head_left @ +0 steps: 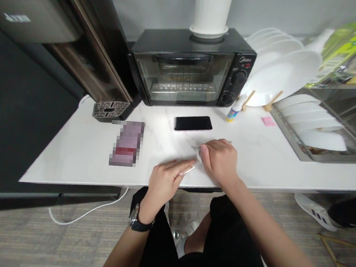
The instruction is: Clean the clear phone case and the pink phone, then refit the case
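Near the counter's front edge, my left hand (164, 179) has its fingers pressed together on a thin clear sheet (190, 168). To its right, my right hand (221, 159) is curled closed around a crumpled translucent part of what looks like the same piece. The fingers hide most of it, and its kind is not clear. Behind my hands a phone (193, 123) lies flat with a dark screen. To the left rests a blurred-out purple flat item (127, 144). Beyond my right hand a small white bottle (232, 112) with a blue and yellow label stands upright.
A black toaster oven (185, 73) stands at the back with a white pot (212, 12) on top. Left of it is a tall drink dispenser (111, 109). White plates (279, 79), a pink sticky pad (268, 121) and a sink (310, 153) holding dishes are on the right.
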The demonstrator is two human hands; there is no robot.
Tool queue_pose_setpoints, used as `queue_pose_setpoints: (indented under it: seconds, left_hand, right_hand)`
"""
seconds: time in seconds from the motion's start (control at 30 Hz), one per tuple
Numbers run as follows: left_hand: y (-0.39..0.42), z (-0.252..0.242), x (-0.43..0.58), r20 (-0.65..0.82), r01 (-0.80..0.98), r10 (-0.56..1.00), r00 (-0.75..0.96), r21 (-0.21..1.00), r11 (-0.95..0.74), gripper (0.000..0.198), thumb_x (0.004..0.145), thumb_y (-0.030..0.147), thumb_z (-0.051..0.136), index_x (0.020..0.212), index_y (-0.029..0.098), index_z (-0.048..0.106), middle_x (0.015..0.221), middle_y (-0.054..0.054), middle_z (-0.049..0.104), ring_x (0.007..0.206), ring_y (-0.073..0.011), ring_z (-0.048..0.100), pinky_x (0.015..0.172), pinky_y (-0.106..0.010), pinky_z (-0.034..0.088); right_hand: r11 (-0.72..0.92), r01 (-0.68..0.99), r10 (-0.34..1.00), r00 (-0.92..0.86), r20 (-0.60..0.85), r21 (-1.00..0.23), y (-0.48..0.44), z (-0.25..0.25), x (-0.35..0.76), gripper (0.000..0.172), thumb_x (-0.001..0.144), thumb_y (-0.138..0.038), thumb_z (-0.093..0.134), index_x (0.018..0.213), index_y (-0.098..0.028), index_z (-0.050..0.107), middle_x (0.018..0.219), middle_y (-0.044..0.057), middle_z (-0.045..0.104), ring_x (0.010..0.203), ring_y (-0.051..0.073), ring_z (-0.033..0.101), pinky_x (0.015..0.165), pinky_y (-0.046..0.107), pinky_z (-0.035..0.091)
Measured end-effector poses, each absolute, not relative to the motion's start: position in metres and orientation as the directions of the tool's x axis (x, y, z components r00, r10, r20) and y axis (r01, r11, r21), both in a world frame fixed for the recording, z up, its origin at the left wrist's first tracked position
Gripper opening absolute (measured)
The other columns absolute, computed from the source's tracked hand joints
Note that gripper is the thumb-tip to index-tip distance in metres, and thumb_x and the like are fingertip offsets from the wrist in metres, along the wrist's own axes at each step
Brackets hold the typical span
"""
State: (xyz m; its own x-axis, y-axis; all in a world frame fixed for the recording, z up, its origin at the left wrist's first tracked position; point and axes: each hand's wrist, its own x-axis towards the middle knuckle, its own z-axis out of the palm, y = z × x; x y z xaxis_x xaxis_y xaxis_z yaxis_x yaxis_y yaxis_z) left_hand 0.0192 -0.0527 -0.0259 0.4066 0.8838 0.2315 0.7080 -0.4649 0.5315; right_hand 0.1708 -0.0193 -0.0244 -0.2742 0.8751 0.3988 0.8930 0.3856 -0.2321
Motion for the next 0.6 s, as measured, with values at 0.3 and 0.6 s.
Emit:
queue_pose_setpoints:
  seconds: [0.3,0.6]
  left_hand:
    - [-0.053,-0.049,0.006,0.162,0.859,0.922,0.351,0.337,-0.386,0.015,0.067,0.015,0.037,0.058,0.018,0.049,0.060,-0.006,0.054,0.058,-0.0178,0.050,0.053,-0.029,0.036]
    - [-0.053,-0.035,0.015,0.184,0.742,0.910,0.371,0.530,-0.410,0.022,0.074,0.016,0.031,0.080,0.024,0.051,0.080,-0.001,0.056,0.075,-0.0161,0.050,0.065,-0.028,0.036]
  right_hand:
    - [0.613,0.749,0.778,-0.519,0.354,-0.252,-0.048,-0.024,0.131,0.033,0.075,-0.034,0.031,0.102,-0.020,0.042,0.092,0.004,0.051,0.087,0.018,0.041,0.075,0.031,0.028]
    - [0.423,0.848,0.868,-0.277,0.413,-0.321,-0.026,-0.025,0.154,0.027,0.077,-0.022,0.027,0.085,-0.020,0.052,0.084,0.004,0.055,0.089,0.016,0.042,0.087,0.034,0.019]
